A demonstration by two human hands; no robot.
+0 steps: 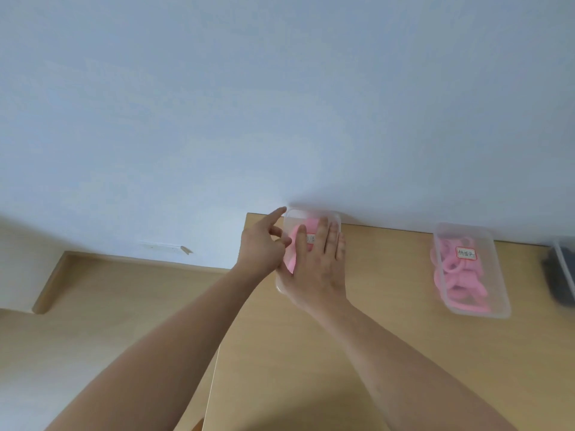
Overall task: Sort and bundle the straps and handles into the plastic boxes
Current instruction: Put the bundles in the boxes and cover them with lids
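A clear plastic box (333, 219) with a pink strap (308, 225) inside stands at the table's far edge against the wall. My right hand (317, 269) lies flat on its lid with straight fingers, covering most of a red-framed label. My left hand (264, 247) is at the box's left side, index finger stretched out toward the far left corner, the other fingers loosely bent. A second clear box (497, 306) with pink handles (457, 275) and a label sits to the right.
The wooden table (389, 321) ends just left of my hands, with wood floor (109, 300) below. A dark-filled container (563, 275) is cut off at the right edge. A pale wall fills the upper view.
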